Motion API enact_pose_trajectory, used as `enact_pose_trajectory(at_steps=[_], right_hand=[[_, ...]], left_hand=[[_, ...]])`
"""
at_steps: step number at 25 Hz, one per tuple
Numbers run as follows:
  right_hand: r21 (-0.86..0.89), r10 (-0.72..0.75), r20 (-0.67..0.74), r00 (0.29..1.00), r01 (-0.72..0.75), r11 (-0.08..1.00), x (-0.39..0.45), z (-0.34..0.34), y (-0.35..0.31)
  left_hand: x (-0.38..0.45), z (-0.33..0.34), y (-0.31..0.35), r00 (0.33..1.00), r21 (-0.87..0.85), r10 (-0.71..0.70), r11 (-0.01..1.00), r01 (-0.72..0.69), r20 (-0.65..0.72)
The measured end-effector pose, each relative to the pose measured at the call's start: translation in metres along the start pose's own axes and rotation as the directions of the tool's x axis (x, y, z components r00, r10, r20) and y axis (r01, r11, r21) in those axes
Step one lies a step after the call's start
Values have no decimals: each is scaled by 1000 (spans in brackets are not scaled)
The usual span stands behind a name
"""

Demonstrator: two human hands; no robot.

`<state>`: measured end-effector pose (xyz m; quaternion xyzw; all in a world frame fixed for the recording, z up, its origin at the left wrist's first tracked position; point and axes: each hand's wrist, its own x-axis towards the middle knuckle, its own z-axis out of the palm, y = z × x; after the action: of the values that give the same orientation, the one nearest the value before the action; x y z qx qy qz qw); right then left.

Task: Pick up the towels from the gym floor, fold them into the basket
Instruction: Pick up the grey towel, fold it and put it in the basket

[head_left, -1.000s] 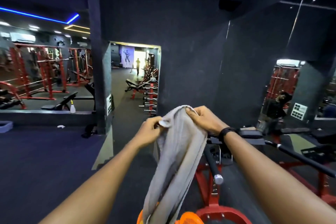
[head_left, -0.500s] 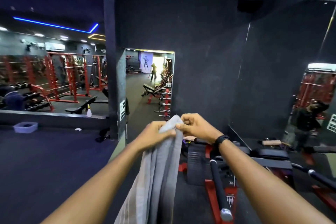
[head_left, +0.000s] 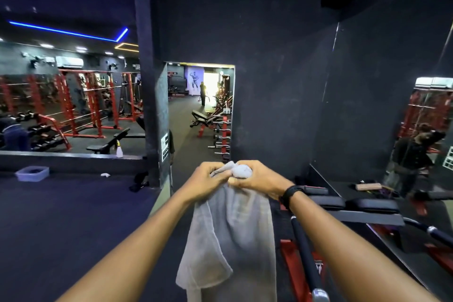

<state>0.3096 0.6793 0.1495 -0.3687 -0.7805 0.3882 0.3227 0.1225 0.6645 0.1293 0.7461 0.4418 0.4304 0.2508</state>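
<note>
head view is showing a grey towel hanging in front of the person, its top edge bunched at chest height and its body draping straight down past the lower frame edge, with one lower corner folding over on the left side. the left hand is gripping the top left of the bunched edge, fingers curled round the cloth. the right hand is gripping the top right of the same edge, fingers curled and enclosing a wad of fabric that is bulging out between thumb and forefinger. both hands are sitting close together, knuckles nearly touching, with both forearms extending up from the lower corners of the frame. a black wristband is circling the right wrist. just right of the towel and below the right forearm, a red machine frame is carrying a black bar with a metal end cap, and black pads are lying beyond it. a dark wall is standing behind the hands, with a mirror at far right reflecting a person. a doorway above the hands is opening onto benches and a distant standing figure. at left, a mirror is showing red racks and a spray bottle; a pale blue tub is resting on the dark floor.
</note>
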Motion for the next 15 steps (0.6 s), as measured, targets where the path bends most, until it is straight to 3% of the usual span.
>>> enact_pose_trajectory(at_steps=[4, 7, 9, 10, 11, 13, 15], right_hand=[[-97, -50, -120, 991, 38, 995, 14, -7, 5], [-154, -64, -362, 930, 8, 988, 22, -20, 10], [-190, -50, -520, 853, -58, 980, 23, -32, 12], [-198, -34, -535, 844, -86, 976, 22, -35, 11], [-204, -15, -495, 869, -99, 974, 21, -36, 9], [-227, 12, -272, 962, -76, 971, 19, -25, 3], [-306, 31, -55, 998, -46, 951, 22, -5, -2]], left_hand=[[-1, -16, -23, 994, 234, -73, 968, 89, -78], [-12, -26, -50, 974, 364, -186, 905, 220, -128], [-19, -35, -67, 950, 344, -256, 888, 304, -177], [-19, -39, -69, 951, 312, -241, 904, 292, -193], [-16, -40, -65, 963, 280, -196, 929, 242, -183], [-6, -35, -43, 992, 238, -81, 966, 101, -92], [1, -20, -19, 1000, 198, -10, 980, 15, -27]])
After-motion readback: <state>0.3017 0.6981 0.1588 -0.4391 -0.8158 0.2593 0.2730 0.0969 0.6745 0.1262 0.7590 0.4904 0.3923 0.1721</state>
